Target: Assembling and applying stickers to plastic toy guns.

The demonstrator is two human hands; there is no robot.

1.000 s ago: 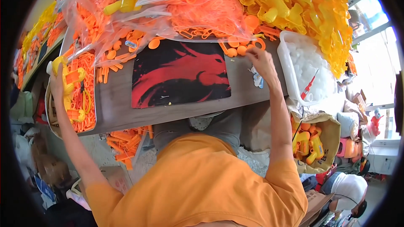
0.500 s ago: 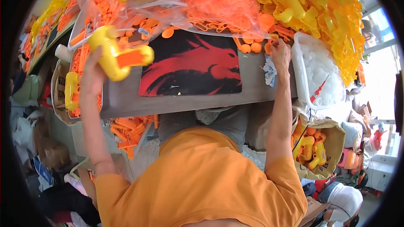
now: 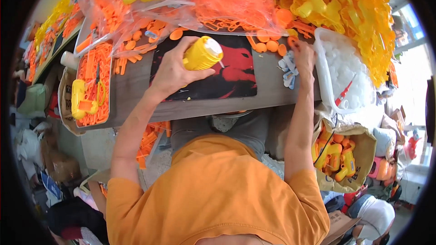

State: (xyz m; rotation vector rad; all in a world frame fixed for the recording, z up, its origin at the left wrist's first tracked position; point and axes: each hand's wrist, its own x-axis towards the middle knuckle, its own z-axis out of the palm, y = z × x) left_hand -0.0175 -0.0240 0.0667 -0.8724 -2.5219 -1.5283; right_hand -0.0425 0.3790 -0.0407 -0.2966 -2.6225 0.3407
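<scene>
Over the dark red-and-black mat, my left hand grips a yellow plastic toy body, its round ribbed end with a white inside turned up toward the right. The rest of this toy is hidden by the hand. My right hand is at the far right of the table, fingers pinched on a round orange cap. Just left of that hand lie small pale-blue pieces. More orange caps are beside it along the mat's far edge.
A white bin of clear plastic parts stands right of my right hand. At left, a tray of orange parts holds scissors and another yellow toy. Bags of orange parts and heaped yellow shells fill the far side.
My left hand has carried the yellow toy from above the left tray rightward over the mat, turning its round end up. My right hand stays near the orange caps, now with one between its fingers.
</scene>
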